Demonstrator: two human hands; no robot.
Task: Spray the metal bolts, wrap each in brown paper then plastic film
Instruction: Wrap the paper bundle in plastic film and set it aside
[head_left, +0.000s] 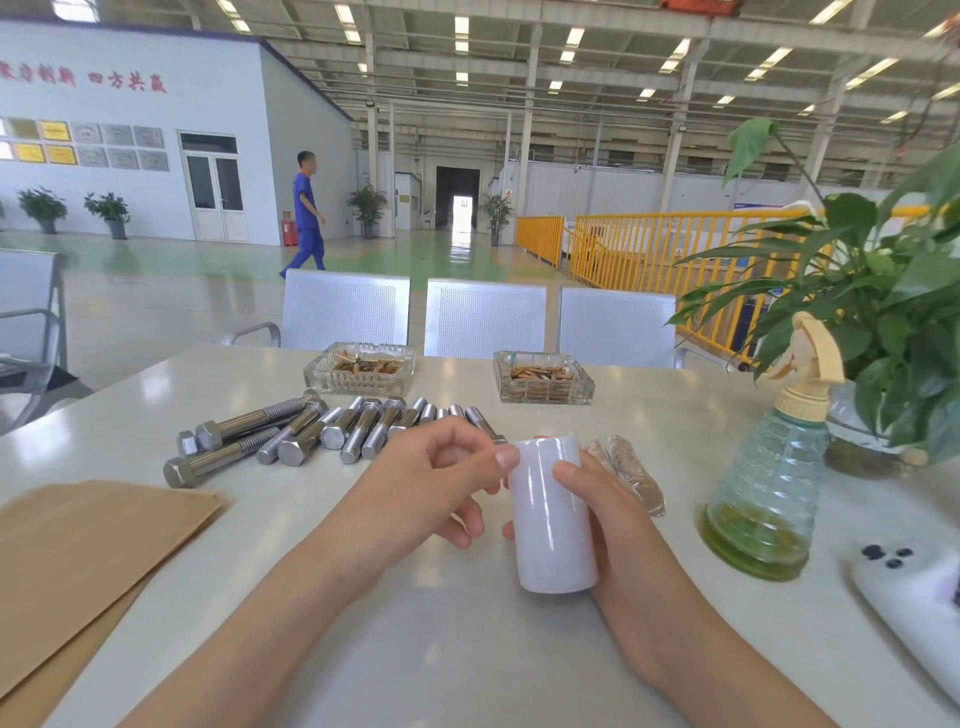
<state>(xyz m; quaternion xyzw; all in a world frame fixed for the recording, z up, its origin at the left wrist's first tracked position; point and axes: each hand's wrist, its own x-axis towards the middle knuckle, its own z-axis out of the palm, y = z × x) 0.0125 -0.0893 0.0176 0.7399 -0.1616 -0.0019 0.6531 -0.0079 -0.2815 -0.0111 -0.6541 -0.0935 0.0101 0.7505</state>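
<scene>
My right hand (602, 499) grips a white roll of plastic film (550, 519), held upright above the table. My left hand (431, 483) has its fingers curled, with the thumb and fingertip touching the roll's upper left edge. Several bare metal bolts (311, 434) lie in a row behind my left hand. Two bolts wrapped in paper and film (631, 470) lie just right of the roll. Brown paper sheets (83, 551) are stacked at the left. A clear spray bottle (769, 478) with yellow-green liquid stands at the right.
Two glass ashtrays (361, 366) (543, 376) sit at the table's far side, with metal chairs (483, 317) behind. A potted plant (883, 312) stands at the far right, and a white phone (914, 592) lies near the right edge. A person in blue walks in the hall.
</scene>
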